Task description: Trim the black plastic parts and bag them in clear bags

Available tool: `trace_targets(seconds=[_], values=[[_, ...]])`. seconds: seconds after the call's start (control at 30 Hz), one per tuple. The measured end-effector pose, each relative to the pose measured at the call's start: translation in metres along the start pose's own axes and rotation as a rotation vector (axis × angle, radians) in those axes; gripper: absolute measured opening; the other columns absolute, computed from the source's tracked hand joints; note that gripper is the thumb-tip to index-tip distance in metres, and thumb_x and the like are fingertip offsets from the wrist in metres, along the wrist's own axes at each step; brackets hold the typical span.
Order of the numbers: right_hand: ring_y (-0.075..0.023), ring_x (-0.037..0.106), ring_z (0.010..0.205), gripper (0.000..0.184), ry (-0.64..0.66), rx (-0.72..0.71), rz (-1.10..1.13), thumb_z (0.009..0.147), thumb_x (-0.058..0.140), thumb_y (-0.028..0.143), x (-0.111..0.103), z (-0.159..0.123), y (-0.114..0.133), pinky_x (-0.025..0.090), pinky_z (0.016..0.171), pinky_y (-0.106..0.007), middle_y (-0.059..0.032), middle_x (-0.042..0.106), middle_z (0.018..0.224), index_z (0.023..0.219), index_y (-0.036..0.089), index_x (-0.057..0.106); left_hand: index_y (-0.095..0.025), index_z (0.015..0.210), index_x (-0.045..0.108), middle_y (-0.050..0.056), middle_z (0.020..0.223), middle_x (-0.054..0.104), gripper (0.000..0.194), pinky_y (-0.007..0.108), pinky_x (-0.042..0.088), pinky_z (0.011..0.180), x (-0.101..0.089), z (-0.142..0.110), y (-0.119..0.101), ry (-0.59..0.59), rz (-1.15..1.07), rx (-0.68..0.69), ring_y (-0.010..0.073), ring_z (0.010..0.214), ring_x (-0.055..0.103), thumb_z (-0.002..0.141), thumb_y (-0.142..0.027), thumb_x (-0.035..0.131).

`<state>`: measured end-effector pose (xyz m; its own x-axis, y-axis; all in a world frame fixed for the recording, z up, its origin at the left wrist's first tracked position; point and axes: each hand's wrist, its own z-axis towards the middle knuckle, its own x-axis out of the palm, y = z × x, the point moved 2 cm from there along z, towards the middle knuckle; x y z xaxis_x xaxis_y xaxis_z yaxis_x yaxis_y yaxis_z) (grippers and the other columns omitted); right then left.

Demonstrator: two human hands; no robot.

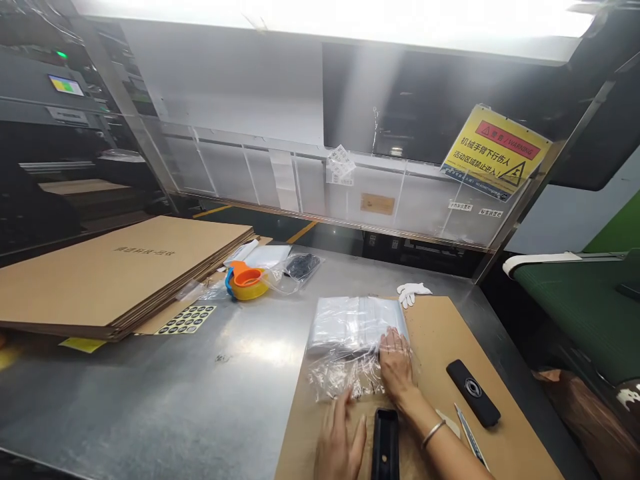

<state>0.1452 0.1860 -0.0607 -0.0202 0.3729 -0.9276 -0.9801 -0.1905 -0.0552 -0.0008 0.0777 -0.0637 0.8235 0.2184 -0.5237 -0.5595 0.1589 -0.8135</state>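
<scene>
A stack of clear plastic bags point(345, 323) lies on a brown cardboard sheet point(430, 333), its near end crinkled. My right hand point(397, 367) rests flat on the right side of the stack, fingers stretched out. Just below the near edge of the plastic is my left hand point(340, 437), slightly blurred, its fingers apart and nothing seen in them. Between my two forearms a black open tray-like case point(385, 447) lies lengthwise. To the right are a black oblong device with a round silver ring point(473, 393) and a utility knife point(469, 433).
Flat cardboard sheets point(130, 267) are piled at the left of the metal table point(200, 400). Near them are a tape dispenser point(247, 281), a sheet of round stickers point(187, 320) and a bagged black item point(303, 267). A white glove point(414, 292) lies behind; a green conveyor point(580, 300) stands right.
</scene>
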Motion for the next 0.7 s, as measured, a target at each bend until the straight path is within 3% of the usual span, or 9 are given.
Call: trace_targets(seconds=[0.03,0.1,0.17,0.23,0.27,0.37,0.53,0.7], values=[[-0.0272,0.040,0.123,0.043,-0.007,-0.021,-0.001,0.082,0.049,0.005,0.000,-0.001,0.001,0.032,0.101,-0.048,-0.0143,0.050,0.129,0.125,0.013,0.048,-0.015,0.125,0.042,0.015,0.113,0.055,0.045,0.038,0.042,0.084,-0.006,0.019,-0.011,-0.061,0.120,0.132,0.0267,0.103,0.053,0.084,-0.033,0.044],[-0.0292,0.034,0.127,0.057,-0.019,-0.047,-0.001,0.078,0.045,0.000,-0.001,-0.004,0.003,0.028,0.103,-0.050,-0.0164,0.045,0.133,0.132,0.013,0.040,-0.013,0.128,0.039,0.019,0.127,0.045,0.048,0.049,0.033,0.094,-0.010,0.057,-0.028,-0.056,0.367,0.298,0.0330,0.121,0.037,0.083,-0.026,0.048],[-0.0297,0.037,0.126,0.061,-0.028,-0.060,0.000,0.077,0.041,-0.001,0.000,-0.006,0.004,0.030,0.101,-0.052,-0.0161,0.045,0.133,0.136,0.015,0.035,-0.016,0.115,0.051,0.014,0.111,0.056,0.037,0.046,0.036,0.090,-0.005,0.090,-0.037,0.084,0.477,0.399,0.0309,0.109,0.047,0.078,-0.019,0.053],[-0.0288,0.044,0.121,0.060,-0.033,-0.069,0.002,0.079,0.039,0.000,0.002,-0.007,0.005,0.036,0.098,-0.051,-0.0159,0.048,0.131,0.136,0.017,0.035,-0.017,0.090,0.061,0.006,0.082,0.062,0.016,0.035,0.042,0.077,-0.001,0.113,-0.040,0.135,0.492,0.427,0.0231,0.084,0.057,0.079,-0.013,0.050],[-0.0279,0.047,0.118,0.058,-0.034,-0.074,0.004,0.079,0.039,0.000,0.004,-0.007,0.005,0.038,0.097,-0.048,-0.0161,0.051,0.129,0.135,0.016,0.037,-0.018,0.082,0.061,0.004,0.074,0.060,0.015,0.031,0.043,0.071,0.000,0.121,-0.040,0.131,0.486,0.424,0.0202,0.075,0.056,0.081,-0.011,0.047],[-0.0243,0.051,0.114,0.050,-0.025,-0.096,0.007,0.080,0.046,0.000,0.011,-0.003,0.007,0.043,0.095,-0.038,-0.0144,0.054,0.125,0.127,0.015,0.046,-0.018,0.081,0.058,0.004,0.075,0.058,0.024,0.027,0.041,0.066,-0.003,0.132,-0.042,0.077,0.470,0.405,0.0175,0.075,0.054,0.088,-0.012,0.035],[-0.0246,0.051,0.112,0.033,-0.004,-0.011,-0.042,0.087,0.055,0.020,0.019,0.020,0.014,0.044,0.091,-0.046,-0.0100,0.052,0.124,0.119,0.015,0.051,-0.019,0.082,0.058,0.003,0.079,0.057,0.021,0.026,0.040,0.068,-0.013,0.130,-0.051,0.051,0.435,0.434,0.0170,0.079,0.053,0.089,-0.015,0.038],[-0.0182,0.059,0.091,0.023,0.069,0.030,-0.090,0.089,0.054,0.028,0.016,0.035,0.016,0.050,0.078,-0.038,-0.0062,0.059,0.107,0.107,0.014,0.056,-0.019,0.083,0.059,0.003,0.077,0.056,0.021,0.028,0.040,0.068,-0.014,0.127,-0.052,0.032,0.399,0.457,0.0174,0.076,0.051,0.087,-0.013,0.039]])
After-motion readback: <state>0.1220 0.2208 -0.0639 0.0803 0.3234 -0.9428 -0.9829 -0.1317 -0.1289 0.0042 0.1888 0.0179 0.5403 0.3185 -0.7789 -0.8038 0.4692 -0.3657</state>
